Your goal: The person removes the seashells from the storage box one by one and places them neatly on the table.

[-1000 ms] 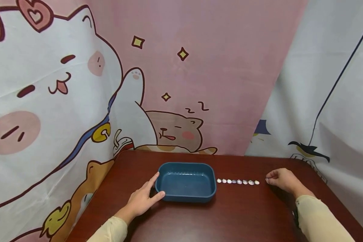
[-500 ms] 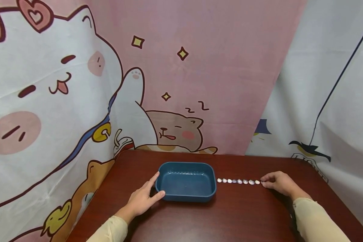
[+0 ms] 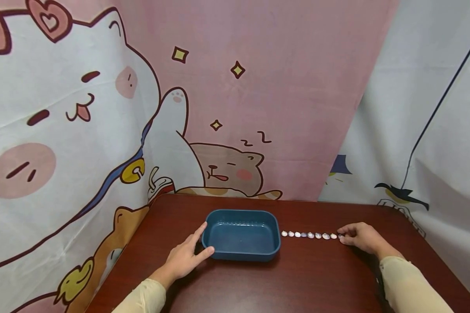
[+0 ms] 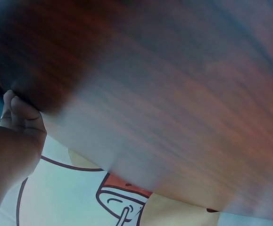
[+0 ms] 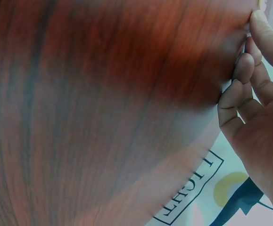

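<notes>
A dark blue rectangular tray (image 3: 240, 213) with nothing in it stands on the dark red wooden table (image 3: 297, 278). To its right runs a straight row of several small pale shells (image 3: 311, 235). My left hand (image 3: 199, 244) rests flat on the table against the tray's left wall, index finger straight along it and thumb at the front corner. My right hand (image 3: 341, 237) is at the row's right end, its fingertips pinching the last shell against the table. The right wrist view shows its curled fingers (image 5: 249, 94) on the wood. The left wrist view is blurred and shows knuckles (image 4: 18, 113).
A cartoon-cat cloth (image 3: 102, 108) hangs behind and to the left of the table, and a white cloth (image 3: 434, 130) hangs at the right. The table's right edge lies close behind my right hand. Bare wood stretches in front of the tray and the shells.
My right hand slid left from a gap beyond the row to its right end, bringing one more shell to it. My left hand and the tray stayed put.
</notes>
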`<state>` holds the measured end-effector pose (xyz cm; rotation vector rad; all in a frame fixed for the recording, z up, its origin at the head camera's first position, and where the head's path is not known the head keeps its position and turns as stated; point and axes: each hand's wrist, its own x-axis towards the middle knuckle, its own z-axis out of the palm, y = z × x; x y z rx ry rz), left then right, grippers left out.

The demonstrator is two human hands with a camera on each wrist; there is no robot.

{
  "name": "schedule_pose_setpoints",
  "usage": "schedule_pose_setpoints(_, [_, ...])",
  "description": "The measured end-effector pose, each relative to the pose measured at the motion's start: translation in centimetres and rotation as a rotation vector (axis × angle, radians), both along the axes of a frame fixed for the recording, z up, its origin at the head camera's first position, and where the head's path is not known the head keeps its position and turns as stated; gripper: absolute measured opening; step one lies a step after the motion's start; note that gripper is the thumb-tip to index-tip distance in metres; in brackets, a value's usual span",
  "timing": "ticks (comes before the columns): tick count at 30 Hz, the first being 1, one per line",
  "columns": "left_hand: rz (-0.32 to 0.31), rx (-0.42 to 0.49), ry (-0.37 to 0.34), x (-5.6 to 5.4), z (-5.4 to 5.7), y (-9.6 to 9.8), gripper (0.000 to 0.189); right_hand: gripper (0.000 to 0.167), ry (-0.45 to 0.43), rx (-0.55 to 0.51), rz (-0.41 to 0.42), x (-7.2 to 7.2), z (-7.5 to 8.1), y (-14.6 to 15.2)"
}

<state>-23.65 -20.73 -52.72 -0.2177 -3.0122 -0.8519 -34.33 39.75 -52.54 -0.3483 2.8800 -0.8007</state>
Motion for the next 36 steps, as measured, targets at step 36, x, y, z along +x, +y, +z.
schedule_pose_setpoints(36, [0.006, -0.012, 0.005, -0.03, -0.14, 0.16, 0.086, 0.04, -0.025, -0.012, -0.015, 0.33, -0.13, 0.1])
